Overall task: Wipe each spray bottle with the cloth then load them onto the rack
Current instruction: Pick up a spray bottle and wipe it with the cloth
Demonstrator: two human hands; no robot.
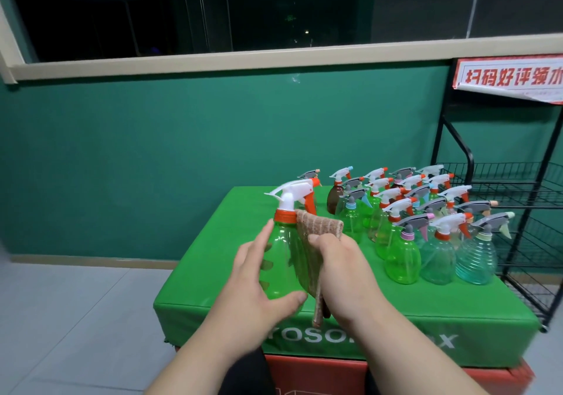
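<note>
My left hand (257, 275) grips a green spray bottle (285, 260) with a white and orange trigger head, held upright above the front of the green padded block (213, 272). My right hand (344, 272) presses a folded tan cloth (307, 242) against the bottle's right side, with the cloth's end hanging below the hand. Several more spray bottles (426, 230), green, clear, blue and brown, stand in rows on the block's far right part. The black wire rack (518, 199) stands to the right of the block.
A red block (320, 373) lies under the green one. A green wall rises behind, with a dark window above it. A red and white sign (511, 77) tops the rack. Grey tiled floor lies to the left.
</note>
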